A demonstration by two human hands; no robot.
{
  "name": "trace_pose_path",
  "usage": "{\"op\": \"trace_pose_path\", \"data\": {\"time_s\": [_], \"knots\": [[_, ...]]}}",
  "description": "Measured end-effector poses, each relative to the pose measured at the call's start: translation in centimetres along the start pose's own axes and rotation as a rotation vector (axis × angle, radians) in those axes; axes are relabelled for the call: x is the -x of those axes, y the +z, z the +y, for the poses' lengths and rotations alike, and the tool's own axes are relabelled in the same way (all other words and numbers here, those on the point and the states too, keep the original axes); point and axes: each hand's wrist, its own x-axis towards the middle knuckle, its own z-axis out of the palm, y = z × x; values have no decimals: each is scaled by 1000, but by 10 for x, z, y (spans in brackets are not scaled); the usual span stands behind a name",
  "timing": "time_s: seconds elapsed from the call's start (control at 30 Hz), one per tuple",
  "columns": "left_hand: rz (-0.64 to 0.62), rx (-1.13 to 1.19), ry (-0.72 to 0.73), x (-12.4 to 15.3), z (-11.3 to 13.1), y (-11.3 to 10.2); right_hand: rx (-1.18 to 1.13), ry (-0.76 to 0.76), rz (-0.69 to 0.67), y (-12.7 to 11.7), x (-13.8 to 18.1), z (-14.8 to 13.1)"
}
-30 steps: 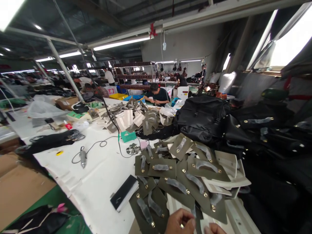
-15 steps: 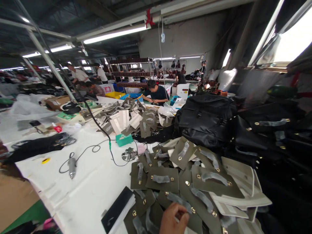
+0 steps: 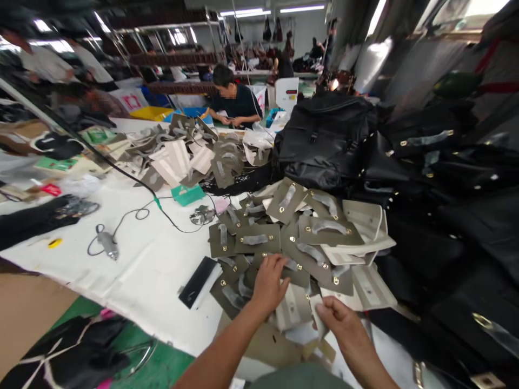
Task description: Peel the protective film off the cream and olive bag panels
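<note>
Overlapping loosely, olive panels (image 3: pixel 257 249) bear greyish handles (image 3: pixel 254 239) and golden rings (image 3: pixel 271 237).

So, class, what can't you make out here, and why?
All in the head view:
Whether the left hand pinches anything: its back hides the contact.
Part of the pale piece: covered by the right hand.
Anything beneath the olive panels: hidden by them.
Dark goods: cut off by the right edge.
What the co-worker's hands hold: too small.

The view tips down; both forearms (image 3: pixel 227 346) enter the lower frame, and the right hand (image 3: pixel 340 316) reappears lower right, pinching a pale piece (image 3: pixel 318 309).
</note>
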Motion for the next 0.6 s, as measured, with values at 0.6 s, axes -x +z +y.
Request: {"op": "trace_pose_path", "data": {"time_s": [0.6], "knots": [[48, -245, 14, -23, -3, 9, -4, -60, 26, -20, 70, 17]]}}
